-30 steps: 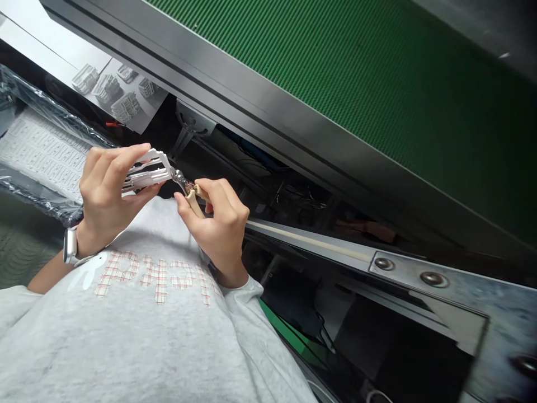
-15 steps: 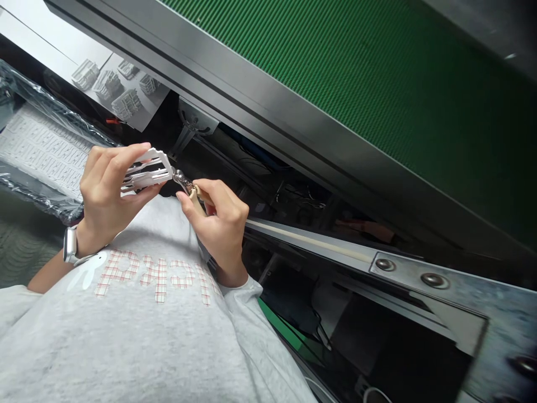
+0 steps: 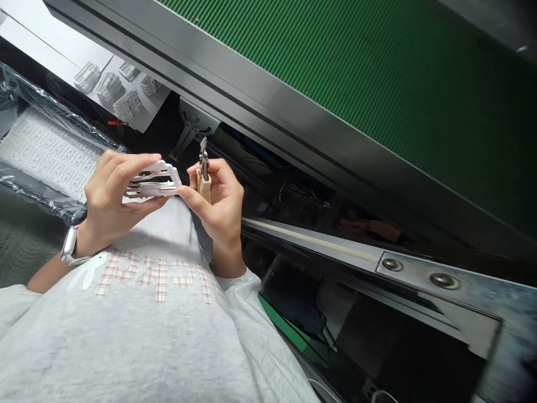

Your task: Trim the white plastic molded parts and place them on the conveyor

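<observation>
My left hand grips a stack of thin white plastic frames between thumb and fingers, with a watch on that wrist. Close to the stack's right end, my right hand holds a pair of nippers with cream handles, their metal jaws pointing up and away from the plastic. The right thumb reaches out to the near corner of the stack and seems to touch it. Both hands are over my lap, in front of my grey shirt.
A green ribbed conveyor belt with a metal side rail runs across the top. At left lie a plastic-lined box of white parts and stacks of white pieces on a pale surface. A bolted metal bracket sits at right.
The nippers have swung away from the stack, their jaws turning from the plastic to point upward. My right thumb has come to the stack's end. The left hand has shifted slightly right.
</observation>
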`<state>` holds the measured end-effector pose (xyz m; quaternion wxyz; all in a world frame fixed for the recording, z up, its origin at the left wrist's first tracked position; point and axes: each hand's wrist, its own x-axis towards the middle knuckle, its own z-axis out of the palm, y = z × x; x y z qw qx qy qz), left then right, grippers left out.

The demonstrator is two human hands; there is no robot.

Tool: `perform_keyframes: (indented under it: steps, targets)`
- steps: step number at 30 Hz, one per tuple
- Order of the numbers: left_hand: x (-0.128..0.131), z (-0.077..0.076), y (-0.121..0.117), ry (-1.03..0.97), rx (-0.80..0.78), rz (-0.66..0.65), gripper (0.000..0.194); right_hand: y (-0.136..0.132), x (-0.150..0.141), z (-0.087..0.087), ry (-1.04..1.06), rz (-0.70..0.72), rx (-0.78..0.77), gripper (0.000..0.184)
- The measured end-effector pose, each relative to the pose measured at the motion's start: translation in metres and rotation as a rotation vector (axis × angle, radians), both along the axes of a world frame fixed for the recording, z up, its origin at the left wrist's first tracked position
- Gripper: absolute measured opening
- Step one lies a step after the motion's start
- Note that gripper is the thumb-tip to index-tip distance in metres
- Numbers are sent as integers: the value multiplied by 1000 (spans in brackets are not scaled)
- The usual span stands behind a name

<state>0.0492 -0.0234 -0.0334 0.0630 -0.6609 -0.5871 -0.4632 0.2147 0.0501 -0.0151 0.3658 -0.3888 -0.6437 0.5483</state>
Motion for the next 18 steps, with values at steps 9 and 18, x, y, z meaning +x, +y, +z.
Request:
perform_keyframes:
  steps: [9,18]
  targets:
    - [-2,1,-1,-22,-29,-26,53,9,-5,-15,152,58,-144,47]
    - [1,5,-3,-94,-91,-60,57,7,-8,-12,140,153,-225,54]
